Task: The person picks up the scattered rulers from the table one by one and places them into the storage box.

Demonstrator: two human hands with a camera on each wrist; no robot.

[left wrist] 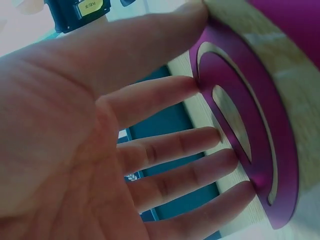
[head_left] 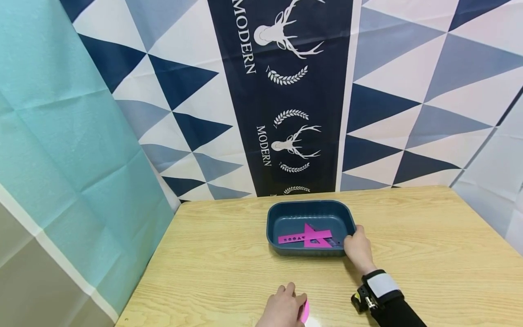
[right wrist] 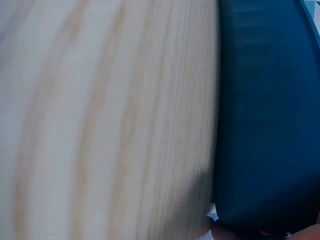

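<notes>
My left hand [head_left: 282,308] is low in the head view and holds a pink protractor [head_left: 305,311] by its edge. In the left wrist view, the thumb and fingertips meet the straight side of the protractor [left wrist: 280,145], which has curved slots cut through it. With my right hand [head_left: 360,250] I grip the right front corner of a dark blue plastic basin [head_left: 310,204]. Inside the basin a pink ruler [head_left: 288,238] lies across a pink set square [head_left: 309,230]. The right wrist view shows mostly the outer wall of the basin [right wrist: 270,110].
The light wooden table [head_left: 212,268] carries the basin near its back edge. Patterned cloth [head_left: 388,91] hangs behind it, and a turquoise cloth [head_left: 81,150] hangs on the left. Part of another magenta surface [left wrist: 295,25] shows at the left wrist view's upper right corner; its kind is unclear.
</notes>
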